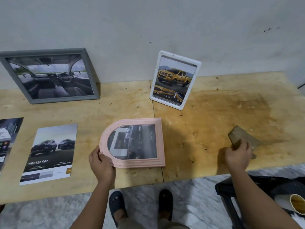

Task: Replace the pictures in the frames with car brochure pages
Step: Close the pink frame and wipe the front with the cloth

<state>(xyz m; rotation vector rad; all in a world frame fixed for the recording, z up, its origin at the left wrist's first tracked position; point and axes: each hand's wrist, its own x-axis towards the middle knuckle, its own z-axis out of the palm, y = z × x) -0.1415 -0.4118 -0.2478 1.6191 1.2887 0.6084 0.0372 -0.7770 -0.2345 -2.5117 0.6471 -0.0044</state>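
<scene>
A pink arched frame (160,142) lies flat near the front of the plywood table (115,109), with a car brochure page showing in its window. My left hand (100,160) grips its rounded left end. My right hand (238,154) holds a brown folded piece, seemingly a frame's back stand (237,138), on the table at the right. A grey frame (49,75) with a car-interior picture and a white frame (175,80) with a yellow pickup page lean against the wall. A loose "Double Cab" brochure page (51,152) lies at the left.
Another brochure page (8,139) lies at the far left edge. A black stool (231,194) and a cup (297,204) are at the lower right below the table. My feet in dark sandals (140,207) stand on the marble floor.
</scene>
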